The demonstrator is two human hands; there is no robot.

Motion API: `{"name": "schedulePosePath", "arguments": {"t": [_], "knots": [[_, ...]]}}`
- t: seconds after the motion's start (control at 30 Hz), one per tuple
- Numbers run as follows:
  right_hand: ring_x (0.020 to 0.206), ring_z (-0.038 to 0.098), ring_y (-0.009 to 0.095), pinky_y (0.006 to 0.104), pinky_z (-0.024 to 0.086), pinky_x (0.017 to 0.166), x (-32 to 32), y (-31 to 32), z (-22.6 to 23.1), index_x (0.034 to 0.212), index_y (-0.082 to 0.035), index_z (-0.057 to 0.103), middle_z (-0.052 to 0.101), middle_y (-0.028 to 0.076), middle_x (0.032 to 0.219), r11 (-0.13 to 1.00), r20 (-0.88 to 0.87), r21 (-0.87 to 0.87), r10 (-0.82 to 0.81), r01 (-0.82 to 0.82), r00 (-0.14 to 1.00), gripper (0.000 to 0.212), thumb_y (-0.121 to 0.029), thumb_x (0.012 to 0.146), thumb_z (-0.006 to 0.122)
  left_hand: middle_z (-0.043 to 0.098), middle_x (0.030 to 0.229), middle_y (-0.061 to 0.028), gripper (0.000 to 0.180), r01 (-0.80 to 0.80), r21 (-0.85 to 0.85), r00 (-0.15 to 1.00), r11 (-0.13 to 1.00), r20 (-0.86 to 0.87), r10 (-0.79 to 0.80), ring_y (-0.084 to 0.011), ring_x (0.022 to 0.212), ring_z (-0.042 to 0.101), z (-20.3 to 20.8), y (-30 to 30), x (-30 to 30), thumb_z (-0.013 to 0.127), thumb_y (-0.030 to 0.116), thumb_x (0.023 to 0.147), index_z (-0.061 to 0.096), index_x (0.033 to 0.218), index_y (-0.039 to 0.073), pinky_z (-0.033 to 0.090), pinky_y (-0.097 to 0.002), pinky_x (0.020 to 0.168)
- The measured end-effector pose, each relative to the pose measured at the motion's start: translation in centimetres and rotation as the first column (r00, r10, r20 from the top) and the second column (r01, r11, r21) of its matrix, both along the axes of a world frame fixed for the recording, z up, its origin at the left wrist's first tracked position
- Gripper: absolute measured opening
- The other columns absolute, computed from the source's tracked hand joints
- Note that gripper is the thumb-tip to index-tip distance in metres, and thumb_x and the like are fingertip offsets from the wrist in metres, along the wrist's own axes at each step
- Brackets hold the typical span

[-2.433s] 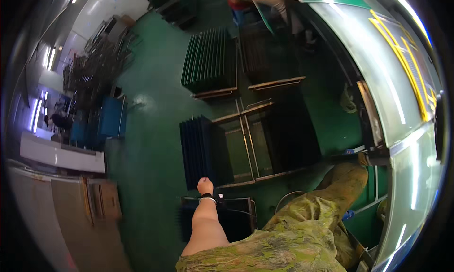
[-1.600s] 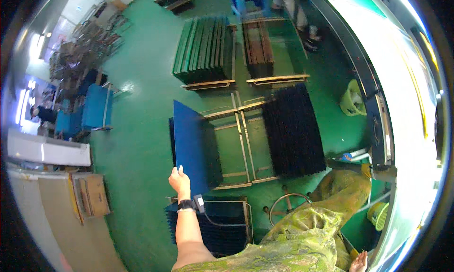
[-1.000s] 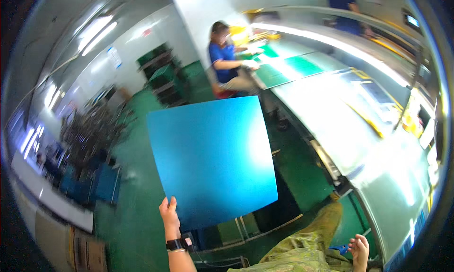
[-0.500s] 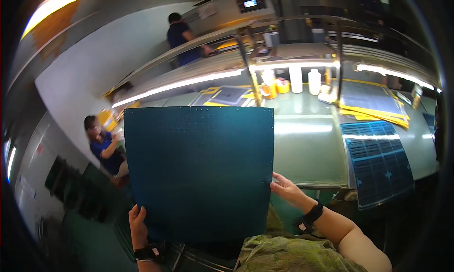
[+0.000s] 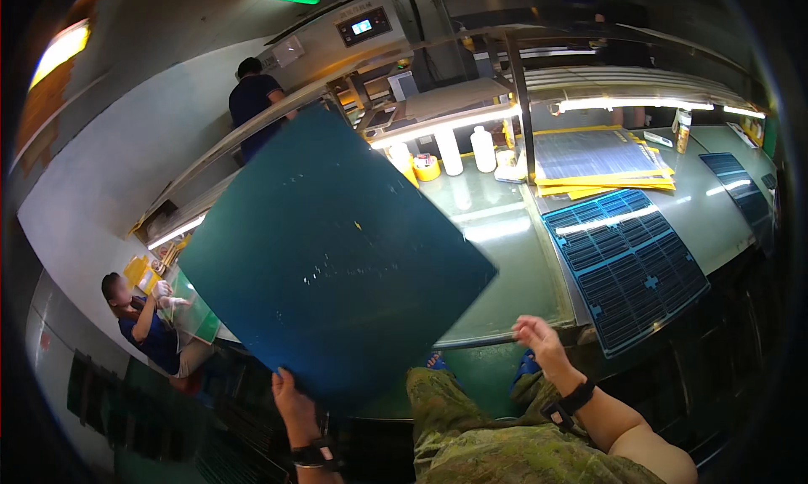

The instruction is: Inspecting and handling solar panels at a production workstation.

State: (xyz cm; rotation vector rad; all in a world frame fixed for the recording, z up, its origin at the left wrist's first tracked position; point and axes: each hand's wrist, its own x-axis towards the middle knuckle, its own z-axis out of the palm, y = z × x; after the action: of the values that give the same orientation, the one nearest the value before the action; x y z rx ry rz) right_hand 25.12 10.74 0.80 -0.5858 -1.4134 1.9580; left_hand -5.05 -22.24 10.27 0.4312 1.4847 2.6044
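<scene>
My left hand [image 5: 296, 406] grips the lower edge of a large dark teal panel [image 5: 337, 257], its fingers closed round the rim. The panel is tilted, one corner up, and small bright holes or specks dot its face. My right hand [image 5: 543, 345] is off the panel, held in the air to its right near the table's front edge, with its fingers loosely apart and nothing in them. On the glass-topped table to the right lies a dark blue patterned panel [image 5: 627, 269], apart from both hands.
Yellow-edged framed sheets [image 5: 598, 157] are stacked beyond the patterned panel. White bottles [image 5: 483, 150] and yellow tape rolls [image 5: 427, 167] stand under the lit shelf [image 5: 530, 107]. Another patterned panel [image 5: 736, 188] lies at far right. One person [image 5: 151, 332] sits at left; another [image 5: 252, 105] stands behind.
The teal panel has turned from nearly square-on to cornerwise. My right hand has let go of its right edge and moved away to the right; my left hand keeps its hold.
</scene>
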Motion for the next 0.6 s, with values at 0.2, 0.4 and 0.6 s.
{"name": "schedulePosePath", "arguments": {"t": [0.2,0.4,0.6], "knots": [[0.111,0.053,0.021,0.0338,0.044,0.092,-0.6,-4.1,3.4,0.128,0.002,0.044,0.057,0.013,0.118,0.898,-0.171,-0.216,0.352,-0.384,0.92,0.048,-0.026,0.091,0.057,0.059,0.11,-0.0091,0.042,0.562,-0.004,0.792,0.827,0.292,-0.536,-0.0253,0.101,0.059,-2.8,8.2,5.4,0.061,-0.001,0.083,0.047,0.121,0.007,0.048,-0.0432,0.088],[0.11,0.054,0.031,0.0403,0.043,0.093,6.9,0.2,6.1,0.111,-0.001,0.059,0.063,0.014,0.103,0.662,0.364,0.747,-0.325,-0.065,0.873,0.04,-0.024,0.079,0.07,0.064,0.095,-0.0038,0.012,0.593,0.055,0.686,0.803,0.488,-0.54,-0.0174,0.086,0.063,-7.4,12.2,9.4,0.059,0.004,0.087,0.059,0.098,0.008,0.055,-0.0331,0.073],[0.132,0.027,0.038,0.0508,0.021,0.109,18.4,2.9,5.6,0.127,-0.01,0.047,0.039,0.015,0.136,0.389,0.556,0.83,-0.634,-0.399,0.538,0.069,-0.022,0.065,0.076,0.063,0.1,-0.0058,0.009,0.644,0.1,0.549,0.759,0.631,-0.548,-0.0196,0.093,0.062,-11.8,16.7,12.3,0.058,0.008,0.089,0.059,0.098,0.006,0.053,-0.0349,0.08]]}}
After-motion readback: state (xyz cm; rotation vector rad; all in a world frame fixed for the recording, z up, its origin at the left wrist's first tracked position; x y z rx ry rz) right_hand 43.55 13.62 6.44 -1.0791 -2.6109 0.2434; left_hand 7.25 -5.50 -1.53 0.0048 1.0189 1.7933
